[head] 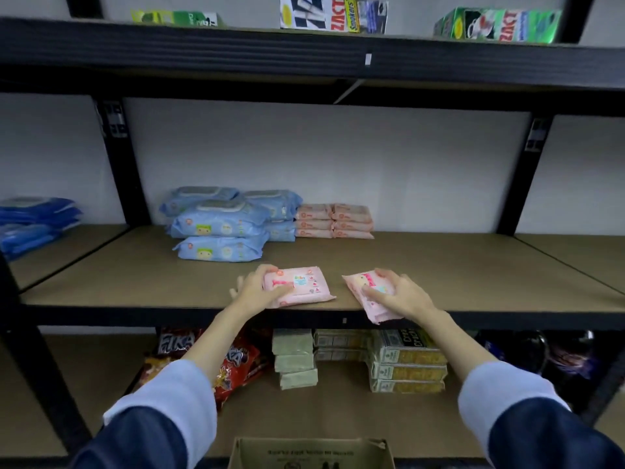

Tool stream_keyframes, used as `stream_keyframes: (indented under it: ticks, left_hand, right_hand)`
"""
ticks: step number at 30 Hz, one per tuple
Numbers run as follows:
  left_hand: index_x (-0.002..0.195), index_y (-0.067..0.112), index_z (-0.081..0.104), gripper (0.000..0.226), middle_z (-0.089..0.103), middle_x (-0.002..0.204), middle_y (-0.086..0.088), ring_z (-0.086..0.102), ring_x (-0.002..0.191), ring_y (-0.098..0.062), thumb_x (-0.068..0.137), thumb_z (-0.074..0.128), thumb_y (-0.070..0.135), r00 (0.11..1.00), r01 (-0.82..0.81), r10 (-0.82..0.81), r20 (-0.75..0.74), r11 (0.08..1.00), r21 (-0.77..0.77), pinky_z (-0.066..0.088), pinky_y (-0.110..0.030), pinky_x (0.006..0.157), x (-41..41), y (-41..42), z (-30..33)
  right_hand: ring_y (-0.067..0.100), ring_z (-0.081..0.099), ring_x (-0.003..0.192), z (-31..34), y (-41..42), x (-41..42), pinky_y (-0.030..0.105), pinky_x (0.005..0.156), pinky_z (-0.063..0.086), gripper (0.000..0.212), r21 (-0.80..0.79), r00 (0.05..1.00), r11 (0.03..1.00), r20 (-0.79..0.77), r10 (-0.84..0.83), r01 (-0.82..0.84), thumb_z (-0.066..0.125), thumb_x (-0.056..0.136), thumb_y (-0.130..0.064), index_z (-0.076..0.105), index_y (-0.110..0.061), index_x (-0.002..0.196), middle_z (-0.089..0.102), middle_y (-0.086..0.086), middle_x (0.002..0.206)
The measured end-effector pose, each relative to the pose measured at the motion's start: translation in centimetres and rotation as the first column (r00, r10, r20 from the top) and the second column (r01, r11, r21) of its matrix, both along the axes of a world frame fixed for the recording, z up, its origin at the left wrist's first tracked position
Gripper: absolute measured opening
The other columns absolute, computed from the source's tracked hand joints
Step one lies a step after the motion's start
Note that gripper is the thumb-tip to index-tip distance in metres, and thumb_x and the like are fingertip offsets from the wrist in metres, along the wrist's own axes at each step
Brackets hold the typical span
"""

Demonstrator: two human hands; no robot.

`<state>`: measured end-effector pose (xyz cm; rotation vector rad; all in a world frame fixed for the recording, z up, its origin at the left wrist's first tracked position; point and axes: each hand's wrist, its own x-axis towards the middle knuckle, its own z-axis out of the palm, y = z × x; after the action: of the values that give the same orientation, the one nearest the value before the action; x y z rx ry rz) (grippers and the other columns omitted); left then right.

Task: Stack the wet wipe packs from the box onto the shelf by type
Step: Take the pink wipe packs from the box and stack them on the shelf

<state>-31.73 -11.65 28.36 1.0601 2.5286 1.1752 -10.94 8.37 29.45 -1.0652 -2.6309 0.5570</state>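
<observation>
1. Two arms enter from the bottom edge, each with a bare forearm between wrist and cuff.
2. The left hand (pixel 257 289) and right hand (pixel 402 296) wear no gloves, rings or watches that can be seen.
3. The left pale blue inner sleeve (pixel 169 394) of soft fabric ends in a broad band pushed up the forearm; the right pale blue inner sleeve (pixel 504 390) matches it.
4. Over each lies a dark navy outer sleeve: left (pixel 135 441), right (pixel 548 438), plain, without visible markings.
</observation>
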Motion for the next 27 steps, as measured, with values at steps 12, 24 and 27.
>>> stream_keyframes:
  ticks: [12, 24, 27]
  left_hand:
    - [0.136, 0.045, 0.037, 0.049, 0.034, 0.146, -0.006, 0.024, 0.134, -0.033, 0.089, 0.040, 0.059, 0.994, 0.005, -0.032, -0.107, 0.970, -0.243, 0.016, -0.045, 0.108, 0.2, -0.5, 0.2]
    - [0.133, 0.045, 0.039, 0.062, 0.044, 0.141, -0.003, 0.032, 0.130, -0.030, 0.077, 0.045, 0.072, 0.988, -0.077, 0.045, -0.146, 0.971, -0.227, 0.020, -0.044, 0.104, 1.9, 0.4, -0.2]
    - [0.133, 0.042, 0.039, 0.063, 0.045, 0.140, -0.001, 0.033, 0.130, -0.029, 0.078, 0.046, 0.071, 0.985, -0.083, 0.048, -0.166, 0.974, -0.210, 0.020, -0.044, 0.103, 2.3, 0.7, -0.5]
  right_hand:
    - [0.027, 0.027, 0.133, 1.8, -1.1, -1.6, 0.050, 0.107, 0.019, 0.058, 0.152, 0.960, 0.984, 0.276, 0.053, -0.097, 0.052, 0.084, -0.052, 0.035, -0.042, 0.139, 0.032, 0.003, 0.148]
    - [0.038, 0.006, 0.142, 0.5, -0.9, -1.4, 0.052, 0.114, 0.011, 0.057, -0.134, 0.992, 0.984, 0.024, 0.122, -0.118, 0.059, 0.084, -0.051, 0.038, -0.046, 0.136, 0.008, 0.007, 0.158]
    - [0.036, 0.008, 0.142, 0.1, -1.8, -2.1, 0.049, 0.114, 0.015, 0.055, -0.069, 0.993, 0.991, 0.018, 0.116, -0.114, 0.055, 0.086, -0.051, 0.037, -0.045, 0.138, 0.009, 0.006, 0.158]
